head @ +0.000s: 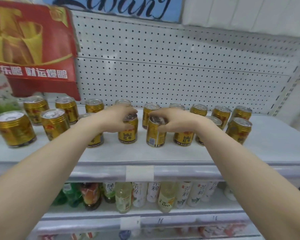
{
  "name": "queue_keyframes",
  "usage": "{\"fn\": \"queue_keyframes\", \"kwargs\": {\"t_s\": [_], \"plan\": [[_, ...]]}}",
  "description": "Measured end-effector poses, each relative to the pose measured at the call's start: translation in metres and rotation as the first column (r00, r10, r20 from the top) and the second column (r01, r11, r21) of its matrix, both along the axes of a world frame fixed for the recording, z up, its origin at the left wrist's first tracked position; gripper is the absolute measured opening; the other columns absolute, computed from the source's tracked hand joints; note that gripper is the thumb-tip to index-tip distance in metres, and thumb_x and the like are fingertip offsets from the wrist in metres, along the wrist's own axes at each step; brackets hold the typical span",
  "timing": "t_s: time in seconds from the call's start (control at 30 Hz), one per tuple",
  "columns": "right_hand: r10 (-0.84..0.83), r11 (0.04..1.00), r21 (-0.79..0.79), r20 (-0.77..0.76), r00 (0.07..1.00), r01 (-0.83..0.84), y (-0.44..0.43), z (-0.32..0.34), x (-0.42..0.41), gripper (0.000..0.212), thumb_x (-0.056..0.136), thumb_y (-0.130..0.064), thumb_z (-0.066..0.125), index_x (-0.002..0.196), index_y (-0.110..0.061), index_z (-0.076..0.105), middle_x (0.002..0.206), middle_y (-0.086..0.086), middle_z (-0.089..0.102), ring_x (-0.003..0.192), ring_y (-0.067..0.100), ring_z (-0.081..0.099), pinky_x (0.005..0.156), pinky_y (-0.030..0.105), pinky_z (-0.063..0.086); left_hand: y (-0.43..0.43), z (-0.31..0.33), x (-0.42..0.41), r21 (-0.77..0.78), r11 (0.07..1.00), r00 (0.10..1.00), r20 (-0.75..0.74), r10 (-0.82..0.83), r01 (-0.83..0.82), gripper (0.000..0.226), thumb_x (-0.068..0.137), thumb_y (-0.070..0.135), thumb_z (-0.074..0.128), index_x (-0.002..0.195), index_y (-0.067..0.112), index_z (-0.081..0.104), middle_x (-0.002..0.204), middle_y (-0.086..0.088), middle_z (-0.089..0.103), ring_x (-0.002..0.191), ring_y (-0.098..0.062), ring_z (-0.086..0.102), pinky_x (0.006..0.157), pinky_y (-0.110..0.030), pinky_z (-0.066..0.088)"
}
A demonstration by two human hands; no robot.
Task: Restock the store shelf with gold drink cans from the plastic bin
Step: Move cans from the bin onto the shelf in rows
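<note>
Several gold drink cans stand in two rows on the white shelf [163, 153]. My left hand [116, 118] grips the top of one gold can [128, 135] in the front row, near the middle. My right hand [171, 120] grips the top of the neighbouring gold can [155, 135] just to its right. Both cans stand upright on the shelf. More gold cans stand to the left [16, 129] and to the right [239, 129]. The plastic bin is out of sight.
A red cardboard box [33, 49] stands at the back left, against the white pegboard wall [163, 66]. A white bag [0, 90] sits at the far left. The shelf below holds bottled drinks [140, 194]. A blank price label [139, 173] is on the shelf rail.
</note>
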State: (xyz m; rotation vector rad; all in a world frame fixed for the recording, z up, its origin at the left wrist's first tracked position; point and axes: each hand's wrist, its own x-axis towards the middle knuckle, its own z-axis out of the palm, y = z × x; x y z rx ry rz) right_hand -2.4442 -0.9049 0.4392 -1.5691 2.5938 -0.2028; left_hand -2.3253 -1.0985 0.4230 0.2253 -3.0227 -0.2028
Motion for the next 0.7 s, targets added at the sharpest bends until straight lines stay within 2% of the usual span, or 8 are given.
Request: {"fn": "queue_keyframes", "kwargs": {"t_s": [0.1,0.2,0.27,0.33,0.4,0.47,0.7], "plan": [[-0.074,0.992,-0.102,-0.003,0.997,0.073,-0.007,-0.003,0.002,0.061,0.085,-0.047,0.064,0.14,-0.026,0.046,0.135,-0.002,0.053,0.117,0.017,0.052,0.082,0.026,0.041,-0.002,0.002,0.0,0.008,0.999,1.0,0.001,-0.031,0.031,0.062,0.088,0.033,0.064,0.145,0.027,0.038,0.148,0.003,0.042,0.129,-0.019,0.044,0.103,-0.033,0.04],[-0.159,0.979,-0.137,-0.052,0.986,0.151,-0.014,-0.007,0.005,0.068,0.079,-0.06,0.065,0.134,-0.024,0.051,0.126,0.001,0.058,0.104,0.016,0.052,0.076,0.028,0.042,-0.006,0.007,0.002,0.013,0.999,0.998,0.032,-0.053,0.052,0.061,0.087,0.03,0.065,0.143,0.028,0.041,0.146,0.006,0.043,0.129,-0.018,0.044,0.103,-0.031,0.039],[-0.142,0.981,-0.138,-0.038,0.989,0.135,-0.014,-0.007,0.008,0.07,0.081,-0.059,0.063,0.139,-0.023,0.047,0.133,0.002,0.054,0.114,0.019,0.051,0.082,0.028,0.042,-0.01,0.008,0.004,0.036,0.997,0.997,0.037,-0.067,0.066,0.061,0.086,0.03,0.067,0.142,0.029,0.042,0.146,0.007,0.044,0.129,-0.016,0.043,0.104,-0.032,0.039],[-0.109,0.983,-0.147,-0.002,0.994,0.108,-0.011,-0.006,0.011,0.063,0.086,-0.05,0.061,0.141,-0.022,0.046,0.137,0.003,0.051,0.117,0.018,0.05,0.083,0.027,0.041,-0.013,0.008,0.005,0.068,0.995,0.997,0.029,-0.074,0.072,0.061,0.084,0.031,0.069,0.14,0.031,0.044,0.144,0.009,0.046,0.128,-0.015,0.045,0.103,-0.034,0.04],[-0.114,0.981,-0.159,-0.003,0.993,0.113,-0.011,-0.007,0.012,0.057,0.086,-0.047,0.061,0.137,-0.022,0.05,0.131,0.002,0.055,0.105,0.014,0.051,0.077,0.025,0.04,-0.013,0.009,0.005,0.095,0.993,0.997,0.019,-0.075,0.072,0.061,0.083,0.03,0.071,0.138,0.03,0.047,0.141,0.01,0.048,0.125,-0.014,0.047,0.101,-0.033,0.042],[-0.163,0.972,-0.176,-0.011,0.987,0.158,-0.014,-0.007,0.011,0.059,0.082,-0.054,0.064,0.131,-0.023,0.054,0.121,-0.001,0.059,0.097,0.013,0.052,0.071,0.025,0.041,-0.015,0.01,0.005,0.106,0.992,0.997,0.012,-0.075,0.073,0.06,0.081,0.032,0.072,0.137,0.03,0.049,0.138,0.01,0.05,0.121,-0.014,0.05,0.098,-0.032,0.044],[-0.241,0.961,-0.158,-0.064,0.968,0.229,-0.027,-0.01,0.008,0.066,0.073,-0.069,0.064,0.118,-0.022,0.055,0.101,-0.003,0.059,0.093,0.016,0.052,0.065,0.03,0.04,-0.023,0.017,0.001,0.139,0.987,0.995,0.041,-0.088,0.082,0.061,0.075,0.037,0.077,0.131,0.033,0.053,0.129,0.014,0.054,0.112,-0.008,0.052,0.094,-0.028,0.045]]}}
